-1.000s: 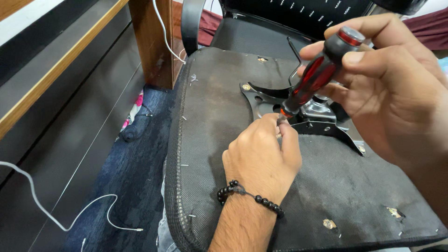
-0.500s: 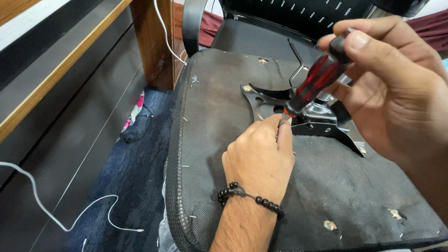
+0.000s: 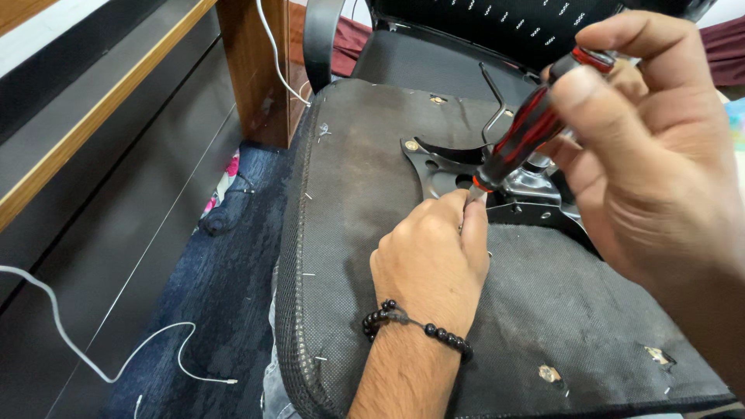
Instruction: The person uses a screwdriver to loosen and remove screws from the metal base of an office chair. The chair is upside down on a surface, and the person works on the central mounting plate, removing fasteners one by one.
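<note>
An upturned office chair seat (image 3: 365,178), covered in dark grey fabric, lies in front of me with a black metal bracket plate (image 3: 434,167) fixed to its underside. My right hand (image 3: 660,155) grips the red and black handle of a screwdriver (image 3: 528,132), which slants down to the left. My left hand (image 3: 431,260), with a black bead bracelet at the wrist, rests on the seat and pinches the screwdriver's shaft near its tip. The tip and what it touches are hidden by my fingers.
A chrome mechanism (image 3: 528,186) sits on the plate. A black mesh chair back (image 3: 497,27) stands behind. A wooden desk leg (image 3: 252,70) and dark cabinet panels (image 3: 93,178) are at left. White cables (image 3: 116,357) lie on the blue carpet (image 3: 225,287).
My right hand has shifted its grip round the screwdriver handle, turning it, and the red cap shows again. My left hand has stayed at the shaft.
</note>
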